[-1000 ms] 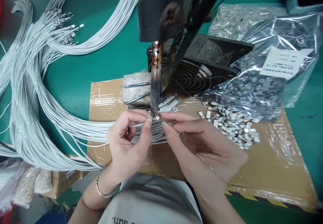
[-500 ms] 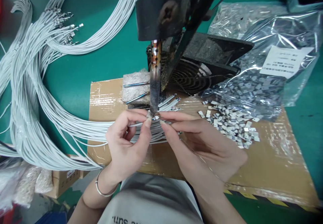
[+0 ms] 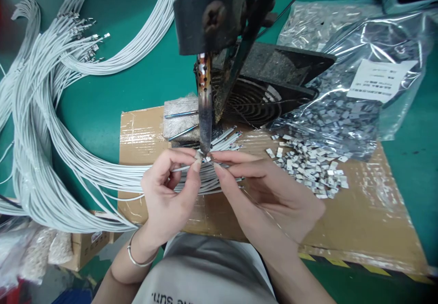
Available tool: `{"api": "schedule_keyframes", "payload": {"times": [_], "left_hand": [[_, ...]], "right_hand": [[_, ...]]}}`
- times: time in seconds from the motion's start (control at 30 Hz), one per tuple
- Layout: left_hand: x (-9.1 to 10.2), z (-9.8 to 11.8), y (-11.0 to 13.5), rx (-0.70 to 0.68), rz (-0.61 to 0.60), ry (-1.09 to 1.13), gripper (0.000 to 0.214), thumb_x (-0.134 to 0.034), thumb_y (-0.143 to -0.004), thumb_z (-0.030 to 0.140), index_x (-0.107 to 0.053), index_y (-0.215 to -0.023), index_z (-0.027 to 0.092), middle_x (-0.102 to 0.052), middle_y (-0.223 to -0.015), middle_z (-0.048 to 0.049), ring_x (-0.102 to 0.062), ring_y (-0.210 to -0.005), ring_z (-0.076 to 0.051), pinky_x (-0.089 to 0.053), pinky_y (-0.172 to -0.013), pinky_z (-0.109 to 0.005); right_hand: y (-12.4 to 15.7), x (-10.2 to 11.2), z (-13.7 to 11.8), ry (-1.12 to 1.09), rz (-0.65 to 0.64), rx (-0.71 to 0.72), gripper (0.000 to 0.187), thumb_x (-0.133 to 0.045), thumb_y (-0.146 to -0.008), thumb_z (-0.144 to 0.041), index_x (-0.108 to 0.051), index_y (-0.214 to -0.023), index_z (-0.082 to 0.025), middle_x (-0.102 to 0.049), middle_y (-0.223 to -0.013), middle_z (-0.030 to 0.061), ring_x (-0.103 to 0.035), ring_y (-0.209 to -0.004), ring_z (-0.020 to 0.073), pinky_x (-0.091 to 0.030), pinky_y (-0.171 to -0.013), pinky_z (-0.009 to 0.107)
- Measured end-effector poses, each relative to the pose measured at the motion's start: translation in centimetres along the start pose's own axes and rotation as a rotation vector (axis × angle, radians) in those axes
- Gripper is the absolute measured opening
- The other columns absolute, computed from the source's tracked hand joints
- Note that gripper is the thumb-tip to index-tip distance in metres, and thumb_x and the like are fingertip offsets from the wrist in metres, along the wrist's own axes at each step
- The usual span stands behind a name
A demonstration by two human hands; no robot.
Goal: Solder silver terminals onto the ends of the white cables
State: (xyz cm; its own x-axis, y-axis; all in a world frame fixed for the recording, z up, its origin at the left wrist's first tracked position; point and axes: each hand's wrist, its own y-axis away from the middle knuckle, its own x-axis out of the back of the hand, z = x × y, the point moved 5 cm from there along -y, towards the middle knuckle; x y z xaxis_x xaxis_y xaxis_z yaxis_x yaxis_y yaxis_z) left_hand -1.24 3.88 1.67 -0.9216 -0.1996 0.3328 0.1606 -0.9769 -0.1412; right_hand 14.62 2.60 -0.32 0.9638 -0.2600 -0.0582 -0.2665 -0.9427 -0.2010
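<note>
Under the tip of a mounted soldering iron (image 3: 205, 126), my left hand (image 3: 173, 196) pinches the end of a white wire (image 3: 180, 169) between thumb and forefinger. A small shiny metal piece (image 3: 207, 159) sits at that spot, touching or very near the tip; its joint is too small to make out. My right hand (image 3: 273, 199) is closed, its thumb and forefinger around a thin solder wire (image 3: 273, 215) that trails back across the palm. Beneath both hands lies a bundle of white wires (image 3: 130, 172) with their ends toward the right.
A black fan (image 3: 260, 101) stands behind the iron, beside a pale block (image 3: 180, 120) with metal rods. Small metal pieces (image 3: 315, 165) are heaped on the cardboard (image 3: 369, 203), below a clear plastic bag (image 3: 407, 107). More white wire bundles (image 3: 32, 135) cover the left side.
The whole view has shifted slightly, so the iron and fan appear further left. Both hands keep the same pinch at the iron's tip.
</note>
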Motion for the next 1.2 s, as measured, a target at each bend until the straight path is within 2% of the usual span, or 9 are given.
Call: {"api": "schedule_keyframes", "payload": {"times": [0.33,0.57,0.93,1.2], "left_hand": [[-0.10,0.08,-0.06,-0.003,0.000,0.033,0.012,-0.079,-0.094,0.012,-0.073,-0.089,0.021,-0.080,-0.095,-0.0055,-0.072,-0.087,-0.016,-0.046,-0.055,-0.020],[-0.01,0.14,0.02,-0.006,0.017,0.011,0.010,-0.080,-0.093,0.015,-0.073,-0.088,0.021,-0.079,-0.095,-0.0069,-0.072,-0.083,-0.017,-0.046,-0.052,-0.021],[0.05,0.13,0.01,0.004,0.014,0.021,0.009,-0.080,-0.094,0.017,-0.074,-0.088,0.021,-0.080,-0.095,-0.0071,-0.072,-0.082,-0.017,-0.048,-0.054,-0.022],[0.01,-0.11,-0.02,0.027,0.005,0.023,0.010,-0.080,-0.093,0.016,-0.074,-0.088,0.021,-0.081,-0.095,-0.0064,-0.070,-0.076,-0.014,-0.044,-0.051,-0.020]], "right_hand": [[-0.11,0.02,-0.17,0.007,0.003,-0.004,0.022,-0.078,-0.092,-0.005,-0.078,-0.094,-0.027,-0.086,-0.109,0.0008,-0.083,-0.096,0.0193,-0.067,-0.088,0.033],[-0.15,0.00,-0.38,0.011,0.017,0.035,0.022,-0.077,-0.092,-0.005,-0.078,-0.095,-0.027,-0.086,-0.107,0.0003,-0.083,-0.094,0.0184,-0.067,-0.086,0.033],[-0.02,-0.07,-0.21,0.003,0.017,0.009,0.025,-0.076,-0.092,-0.003,-0.077,-0.094,-0.028,-0.086,-0.108,-0.0005,-0.083,-0.094,0.0186,-0.067,-0.087,0.033],[-0.02,-0.08,-0.07,0.008,-0.026,-0.005,0.022,-0.076,-0.092,-0.003,-0.075,-0.092,-0.025,-0.086,-0.109,0.0032,-0.084,-0.097,0.0222,-0.067,-0.085,0.036]]}}
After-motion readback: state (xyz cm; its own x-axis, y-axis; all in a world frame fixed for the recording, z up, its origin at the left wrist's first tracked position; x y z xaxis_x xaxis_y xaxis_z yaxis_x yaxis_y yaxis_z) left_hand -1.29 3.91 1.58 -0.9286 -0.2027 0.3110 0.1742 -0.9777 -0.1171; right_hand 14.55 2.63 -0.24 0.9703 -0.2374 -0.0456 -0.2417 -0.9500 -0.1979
